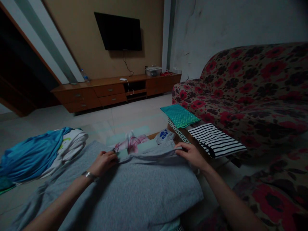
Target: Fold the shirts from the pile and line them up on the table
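Observation:
A grey knit garment (144, 189) lies spread over the glass-topped table in front of me, its far edge bunched into a fold. My left hand (104, 162), with a metal watch on the wrist, pinches that edge at its left end. At the right end, my right hand (190, 154) grips the same edge between thumb and fingers. Just past the fold lie a pink and white cloth (134, 142) and a light grey cloth with a blue print (165, 136).
Folded green (180, 115) and black-and-white striped (215, 139) cloths lie at the right. Blue (33, 154) and white (74, 144) garments are heaped at the left. A flowered sofa (240, 83) stands right; a wooden TV cabinet (108, 91) runs along the back wall below a television (120, 32).

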